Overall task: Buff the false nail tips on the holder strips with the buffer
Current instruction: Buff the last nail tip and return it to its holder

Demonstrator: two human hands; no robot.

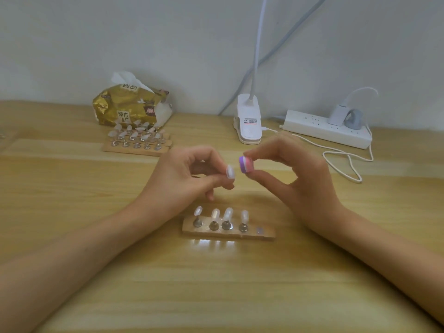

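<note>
Tip [230,171] vert. in left hand [187,176], buffer [246,165] beside in right hand [295,174].

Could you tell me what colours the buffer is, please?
Purple, white and pink layers on the buffer, head view.

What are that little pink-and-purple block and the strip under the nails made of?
The buffer block looks like matte layered foam: purple, white and pink bands. The holder strip seems pale wood, possibly board, with a dull tan face. Its pegs glint like metal.

Table [72,212] layout
One holder strip [228,230] front centre; other strips [138,143] behind-left, before tissue pack [131,106]; power strip [326,129] behind-right.
</note>
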